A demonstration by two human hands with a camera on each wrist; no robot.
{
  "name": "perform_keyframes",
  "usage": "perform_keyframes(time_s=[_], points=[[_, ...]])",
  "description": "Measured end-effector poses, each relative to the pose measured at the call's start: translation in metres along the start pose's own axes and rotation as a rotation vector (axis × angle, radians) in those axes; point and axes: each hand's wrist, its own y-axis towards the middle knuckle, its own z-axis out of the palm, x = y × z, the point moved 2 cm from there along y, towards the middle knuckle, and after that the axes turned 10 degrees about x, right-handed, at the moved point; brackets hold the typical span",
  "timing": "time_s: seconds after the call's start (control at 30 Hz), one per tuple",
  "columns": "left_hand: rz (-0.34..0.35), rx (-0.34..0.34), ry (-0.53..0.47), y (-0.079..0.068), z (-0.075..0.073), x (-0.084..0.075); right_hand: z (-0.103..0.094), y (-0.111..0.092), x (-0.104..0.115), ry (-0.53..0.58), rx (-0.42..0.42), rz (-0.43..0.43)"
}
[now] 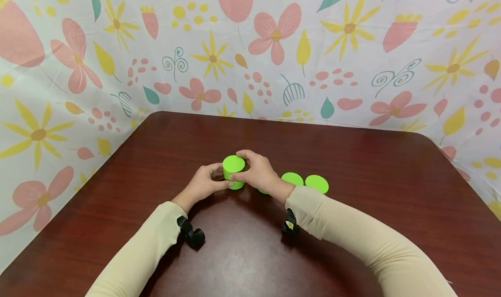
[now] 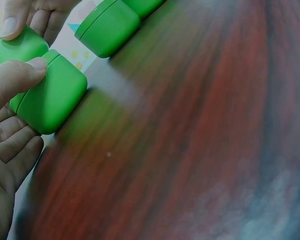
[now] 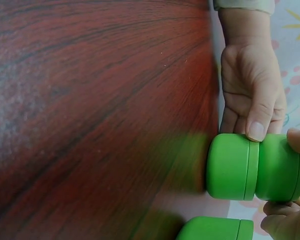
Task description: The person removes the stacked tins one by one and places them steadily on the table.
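Two small green round lidded containers stand one on top of the other on the table. My left hand (image 1: 200, 185) holds the lower container (image 3: 227, 167) from the left, its thumb by the lid and its fingers behind. From the right, my right hand (image 1: 259, 171) grips the upper container (image 1: 233, 163) between thumb and fingers. In the right wrist view the upper container (image 3: 277, 167) sits against the lower one's lid, roughly lined up with it. The left wrist view has the lower container (image 2: 55, 97) resting at the tabletop, the left thumb across its lid seam.
Two more green containers, one nearer (image 1: 292, 179) and one farther right (image 1: 317, 184), stand beyond my right wrist. Another green container (image 1: 263, 191) is mostly hidden under the right hand. The dark wooden table (image 1: 235, 253) ends at a flower-print cloth (image 1: 274, 71) behind.
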Motion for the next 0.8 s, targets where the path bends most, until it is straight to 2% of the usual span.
perform_keyframes(time_s=[0.43, 0.8], points=[[0.005, 0.009, -0.011, 0.001, 0.0, 0.001, -0.005, -0.001, 0.0, 0.052, -0.025, -0.018], [-0.001, -0.004, -0.005, -0.002, 0.0, -0.004, -0.014, -0.002, 0.0, 0.022, -0.043, -0.025]])
